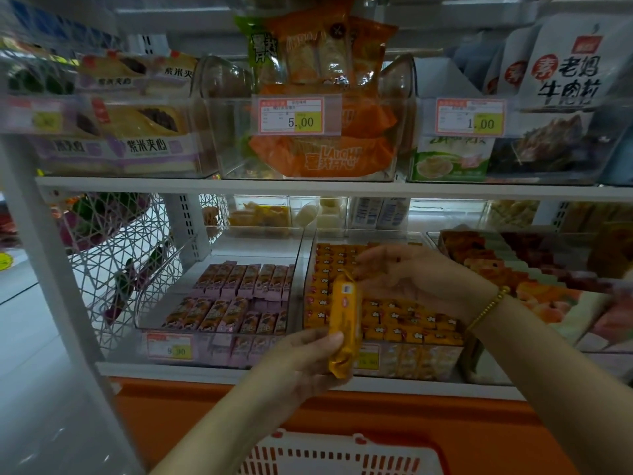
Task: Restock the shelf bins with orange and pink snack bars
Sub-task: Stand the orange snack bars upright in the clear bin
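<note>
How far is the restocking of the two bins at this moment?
Done: the orange bin looks nearly full. In hand: the left hand grips one orange bar in front of it, the right hand open above that bin. Left: the pink bin shows bare floor behind its two rows.

Fingers of the left hand go behind the orange bar; only the thumb shows, and the bar's back face is hidden. Fingertips of the right hand are blurred at the bar's top end: touching or just beside, can't tell. The price tag right of the left thumb is half hidden by the bar, digits unreadable. Stocked bars run under the right palm, so those rows are hidden. The far-right bin past the right wrist is smeared, contents unclear. The basket below the left fingers is cut off by the bottom edge.
</note>
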Action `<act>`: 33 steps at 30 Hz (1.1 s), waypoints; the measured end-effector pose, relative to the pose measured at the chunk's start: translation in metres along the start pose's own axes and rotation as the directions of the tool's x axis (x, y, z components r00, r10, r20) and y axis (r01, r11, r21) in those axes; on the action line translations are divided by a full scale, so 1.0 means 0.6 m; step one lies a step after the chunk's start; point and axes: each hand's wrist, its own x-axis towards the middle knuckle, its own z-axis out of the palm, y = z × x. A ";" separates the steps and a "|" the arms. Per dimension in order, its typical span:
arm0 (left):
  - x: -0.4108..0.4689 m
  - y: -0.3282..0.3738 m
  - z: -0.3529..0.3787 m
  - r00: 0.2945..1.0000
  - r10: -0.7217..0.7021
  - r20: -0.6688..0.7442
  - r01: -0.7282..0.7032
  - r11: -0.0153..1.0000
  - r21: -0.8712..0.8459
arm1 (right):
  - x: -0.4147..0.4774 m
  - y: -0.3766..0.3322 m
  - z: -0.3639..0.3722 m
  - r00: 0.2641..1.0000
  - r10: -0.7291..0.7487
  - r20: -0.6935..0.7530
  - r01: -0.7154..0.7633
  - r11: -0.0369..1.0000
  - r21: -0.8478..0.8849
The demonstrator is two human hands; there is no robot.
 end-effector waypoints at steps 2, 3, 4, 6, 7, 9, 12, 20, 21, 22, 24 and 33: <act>0.005 -0.010 -0.001 0.981 0.143 -0.132 -0.088 0.930 0.356 | -0.001 -0.001 0.003 0.993 0.119 -0.024 -0.120 0.991 -0.050; 0.007 -0.015 0.000 0.953 0.235 -0.190 -0.114 0.862 0.494 | -0.002 -0.001 0.006 0.984 0.176 -0.025 -0.177 0.982 -0.061; 0.008 -0.019 0.002 0.918 0.322 -0.231 -0.137 0.805 0.578 | -0.004 -0.001 0.009 0.973 0.230 -0.001 -0.229 0.971 -0.069; 0.007 -0.023 0.007 0.855 0.459 -0.242 -0.203 0.725 0.658 | -0.004 -0.001 0.013 0.955 0.293 0.043 -0.282 0.944 -0.173; 0.008 -0.023 0.009 0.821 0.529 -0.216 -0.238 0.661 0.712 | -0.004 -0.001 0.017 0.955 0.292 0.050 -0.269 0.925 -0.267; 0.010 -0.021 0.011 0.760 0.637 -0.127 -0.288 0.506 0.813 | -0.004 -0.006 0.028 0.969 0.245 0.026 -0.215 0.893 -0.394; 0.020 -0.021 0.003 0.765 0.637 -0.097 -0.277 0.461 0.843 | -0.004 -0.017 0.019 0.989 0.084 -0.121 -0.126 0.905 -0.406; 0.023 -0.010 -0.008 0.790 0.608 -0.081 -0.216 0.400 0.891 | 0.033 0.012 -0.080 0.690 -0.587 -0.424 -0.027 0.564 -0.825; 0.026 -0.010 -0.010 0.799 0.597 -0.078 -0.203 0.388 0.899 | 0.038 0.015 -0.081 0.687 -0.598 -0.413 -0.020 0.552 -0.833; 0.028 -0.011 -0.010 0.802 0.592 -0.074 -0.201 0.384 0.901 | 0.042 0.018 -0.079 0.694 -0.601 -0.396 -0.014 0.539 -0.842; 0.034 -0.016 -0.018 0.805 0.590 -0.066 -0.202 0.376 0.904 | 0.054 0.026 -0.077 0.713 -0.604 -0.355 0.007 0.513 -0.858; 0.054 -0.006 -0.034 0.773 0.634 0.011 -0.280 0.325 0.903 | 0.095 0.043 -0.067 0.697 -0.567 -0.439 0.015 0.623 -0.782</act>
